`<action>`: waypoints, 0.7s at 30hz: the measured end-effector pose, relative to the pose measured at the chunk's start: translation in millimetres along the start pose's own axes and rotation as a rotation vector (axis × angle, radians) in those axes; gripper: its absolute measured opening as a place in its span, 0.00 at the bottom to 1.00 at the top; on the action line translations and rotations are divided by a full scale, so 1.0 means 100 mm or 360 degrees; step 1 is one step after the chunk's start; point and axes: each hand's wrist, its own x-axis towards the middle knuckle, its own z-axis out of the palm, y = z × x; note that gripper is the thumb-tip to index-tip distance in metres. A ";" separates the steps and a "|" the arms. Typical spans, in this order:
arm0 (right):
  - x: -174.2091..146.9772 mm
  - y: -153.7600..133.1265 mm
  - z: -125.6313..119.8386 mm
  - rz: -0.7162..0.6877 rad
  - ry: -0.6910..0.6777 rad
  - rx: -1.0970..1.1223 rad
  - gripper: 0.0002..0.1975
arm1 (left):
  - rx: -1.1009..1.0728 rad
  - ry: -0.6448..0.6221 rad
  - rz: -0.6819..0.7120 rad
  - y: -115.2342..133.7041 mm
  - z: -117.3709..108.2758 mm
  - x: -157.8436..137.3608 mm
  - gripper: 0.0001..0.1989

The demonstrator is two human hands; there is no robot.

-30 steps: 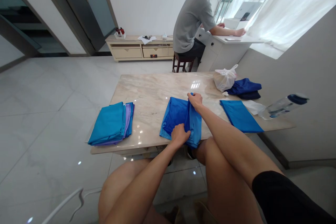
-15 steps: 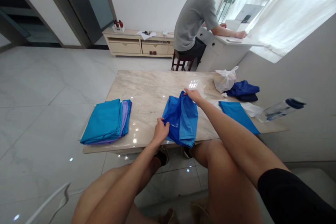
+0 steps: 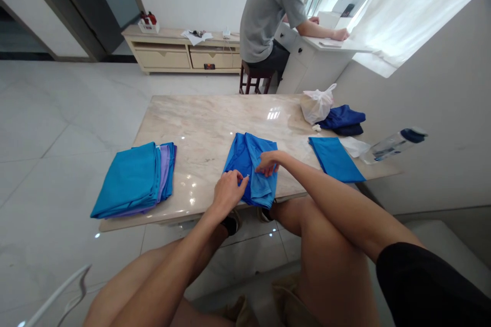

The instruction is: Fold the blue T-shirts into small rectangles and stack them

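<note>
A partly folded blue cloth (image 3: 240, 150), dark blue on one part and lighter blue on the other, lies at the front middle of the marble-topped table. My left hand (image 3: 228, 189) is at its lower left part, thumb and forefinger pinched on the dark blue layer beside a small white print. Over the lighter flap, my right hand (image 3: 268, 162) has its fingers bent and pressed together on the fabric. To the left is a stack of folded cloths (image 3: 126, 179), teal on top with purple and blue below. A flat blue folded cloth (image 3: 335, 158) rests to the right.
The table (image 3: 199, 117) also holds a white plastic bag (image 3: 317, 104), a dark blue cloth bundle (image 3: 343, 118) and a clear bottle (image 3: 391, 147) with a dark lid. Beyond it, a person in grey (image 3: 268, 10) sits at a white desk. A low cabinet (image 3: 163, 59) lines the wall.
My right hand has let go of the cloth's far upper edge and come down onto the light blue flap. The cloth now lies flatter. The camera view has shifted slightly.
</note>
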 end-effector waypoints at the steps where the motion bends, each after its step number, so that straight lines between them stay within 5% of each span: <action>1: 0.00 -0.02 0.01 -0.0023 0.0012 0.0015 0.13 | -0.0034 -0.0018 -0.0010 0.01 0.01 -0.01 0.12; 11: -0.05 -0.17 0.01 0.0078 0.0005 -0.0128 0.15 | 0.0097 -0.0157 -0.0003 0.21 0.05 -0.04 0.16; 17: -0.02 -0.23 -0.10 -0.0192 -0.0103 0.0012 0.17 | 0.0234 -0.0153 0.0006 0.36 0.24 -0.12 0.38; 19: 0.00 -0.21 -0.17 -0.0357 0.0086 0.0076 0.19 | 0.0224 -0.0167 -0.0104 0.34 0.24 -0.08 0.35; 21: 0.04 -0.16 -0.23 -0.0448 0.0488 0.0051 0.18 | 0.0184 -0.0179 -0.0214 0.29 0.21 -0.03 0.21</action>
